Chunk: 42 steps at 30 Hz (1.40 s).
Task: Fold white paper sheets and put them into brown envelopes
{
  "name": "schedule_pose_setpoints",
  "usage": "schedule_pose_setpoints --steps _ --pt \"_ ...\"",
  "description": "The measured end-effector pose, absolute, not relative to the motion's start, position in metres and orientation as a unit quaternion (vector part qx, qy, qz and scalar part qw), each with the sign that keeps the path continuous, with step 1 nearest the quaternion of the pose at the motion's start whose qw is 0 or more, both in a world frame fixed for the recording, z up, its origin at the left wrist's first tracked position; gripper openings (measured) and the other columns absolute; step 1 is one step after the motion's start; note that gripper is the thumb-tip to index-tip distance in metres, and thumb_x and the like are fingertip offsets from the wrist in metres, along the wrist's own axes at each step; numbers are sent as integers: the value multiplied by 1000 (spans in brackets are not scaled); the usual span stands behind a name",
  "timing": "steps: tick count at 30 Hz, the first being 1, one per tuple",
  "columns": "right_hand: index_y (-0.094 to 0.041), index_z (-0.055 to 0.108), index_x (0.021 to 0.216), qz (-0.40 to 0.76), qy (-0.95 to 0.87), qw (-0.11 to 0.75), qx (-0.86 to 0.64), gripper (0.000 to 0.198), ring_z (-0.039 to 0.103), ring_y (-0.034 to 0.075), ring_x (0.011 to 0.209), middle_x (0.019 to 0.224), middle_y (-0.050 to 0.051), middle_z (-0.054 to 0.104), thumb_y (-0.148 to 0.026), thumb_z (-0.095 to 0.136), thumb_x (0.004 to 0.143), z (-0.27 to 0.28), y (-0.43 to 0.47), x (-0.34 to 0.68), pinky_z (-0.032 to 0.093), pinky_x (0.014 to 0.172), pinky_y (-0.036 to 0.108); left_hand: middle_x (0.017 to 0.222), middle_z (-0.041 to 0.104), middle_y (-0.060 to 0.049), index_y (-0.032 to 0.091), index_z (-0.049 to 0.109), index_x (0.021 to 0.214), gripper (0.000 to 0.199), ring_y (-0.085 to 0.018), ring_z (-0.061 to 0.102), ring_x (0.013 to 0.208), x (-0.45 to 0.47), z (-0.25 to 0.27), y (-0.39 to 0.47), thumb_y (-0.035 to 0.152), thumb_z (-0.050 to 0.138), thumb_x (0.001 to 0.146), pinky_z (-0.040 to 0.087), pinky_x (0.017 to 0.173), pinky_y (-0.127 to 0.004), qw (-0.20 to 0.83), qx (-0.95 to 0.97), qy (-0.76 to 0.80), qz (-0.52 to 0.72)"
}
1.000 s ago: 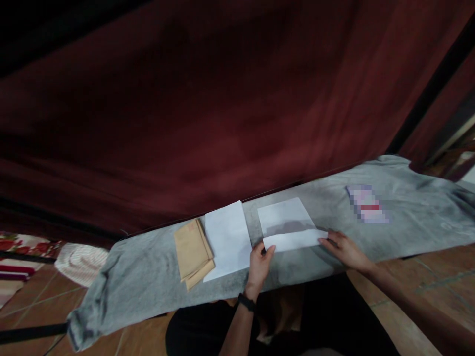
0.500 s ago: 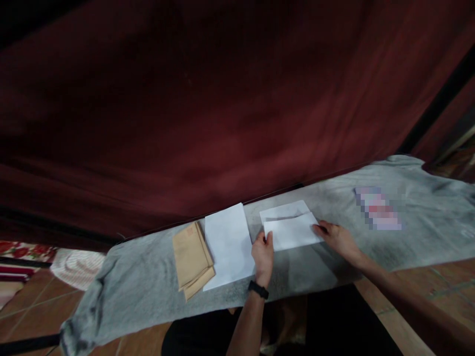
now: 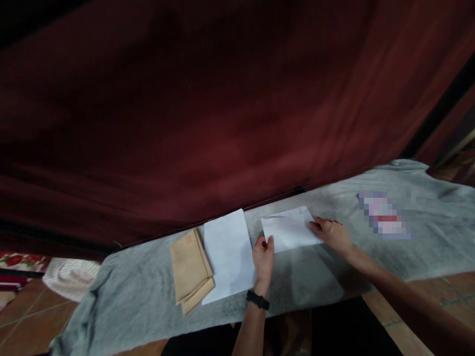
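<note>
A white sheet of paper, folded over on itself, lies across the grey cloth in front of me. Its upper flap now covers nearly the whole sheet, and a small faint mark shows near its top right corner. My left hand, with a black band on the wrist, pinches the lower left corner between thumb and fingers. At the right edge, my right hand has its fingers closed on the paper. Just left of my left hand lies a stack of flat white paper.
Brown envelopes lie piled left of the white stack. A blurred-out pinkish item rests on the right. Grey cloth covers the narrow bench, and a dark red curtain hangs directly behind it.
The front half of the paper has moved up toward the back edge, closing the gap between the layers. My right hand has shifted slightly left along the edge.
</note>
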State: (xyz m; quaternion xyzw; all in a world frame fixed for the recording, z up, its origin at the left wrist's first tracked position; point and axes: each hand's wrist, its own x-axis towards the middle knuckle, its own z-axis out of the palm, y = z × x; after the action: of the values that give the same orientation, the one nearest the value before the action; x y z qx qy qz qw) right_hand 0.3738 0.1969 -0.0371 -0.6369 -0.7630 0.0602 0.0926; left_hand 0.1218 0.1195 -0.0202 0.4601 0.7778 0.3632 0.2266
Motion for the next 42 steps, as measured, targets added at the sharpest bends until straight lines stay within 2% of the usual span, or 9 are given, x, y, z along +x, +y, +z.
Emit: schedule_pose_setpoints --steps 9,14,18,23,30,34,37,39,42 --pt "-20 70 105 28 -755 129 -642 38 72 26 82 85 10 76 -44 40 104 -42 214 370 47 79 36 61 62 1 21 64 71 23 -16 59 64 120 -22 129 35 61 90 42 63 -25 233 441 810 308" --pt "-14 60 131 -40 -773 231 -590 42 64 32 107 122 18 69 -39 39 104 -45 204 371 47 91 45 65 67 -1 22 65 69 24 -17 63 66 116 -23 135 33 62 90 42 64 -26 232 442 826 262" --pt "-18 52 143 -1 -827 276 -490 45 54 30 131 149 15 54 -37 39 105 -55 185 356 44 107 47 73 73 -3 21 69 73 21 -19 67 72 114 -22 139 31 62 91 44 67 -27 235 446 831 236" --pt "-22 44 153 11 -855 248 -454 51 40 30 147 161 11 42 -37 40 105 -71 166 334 38 115 50 76 75 -5 21 71 78 17 -20 70 76 115 -20 144 30 64 90 45 69 -27 239 448 835 213" --pt "-20 50 151 -18 -850 208 -484 50 40 31 147 161 12 41 -35 41 104 -79 155 334 33 120 53 82 75 -6 21 71 87 13 -22 71 80 120 -13 144 31 63 92 47 72 -29 219 448 846 189" --pt "-20 49 152 -20 -843 214 -494 51 42 32 147 161 12 42 -36 42 104 -77 152 333 32 120 55 96 75 -11 18 65 118 26 -25 71 92 128 -10 134 28 58 95 51 82 -33 178 450 854 190" --pt "-19 49 152 -22 -843 212 -494 51 42 32 146 161 13 41 -35 43 103 -76 151 332 32 121 54 120 70 -18 12 55 137 41 -28 66 114 143 -14 127 19 48 97 49 99 -40 87 515 830 195" --pt "-19 49 152 -24 -844 209 -493 52 42 32 146 161 13 41 -34 43 103 -76 152 331 32 121 54 139 61 -19 12 50 144 45 -28 56 132 158 -19 126 19 43 100 44 111 -43 46 594 778 201" --pt "-19 47 153 -28 -850 204 -485 54 40 32 147 161 13 40 -28 45 100 -79 151 332 30 122 53 161 42 -11 20 46 151 49 -26 35 151 181 -31 133 33 42 104 33 124 -44 57 699 688 189"
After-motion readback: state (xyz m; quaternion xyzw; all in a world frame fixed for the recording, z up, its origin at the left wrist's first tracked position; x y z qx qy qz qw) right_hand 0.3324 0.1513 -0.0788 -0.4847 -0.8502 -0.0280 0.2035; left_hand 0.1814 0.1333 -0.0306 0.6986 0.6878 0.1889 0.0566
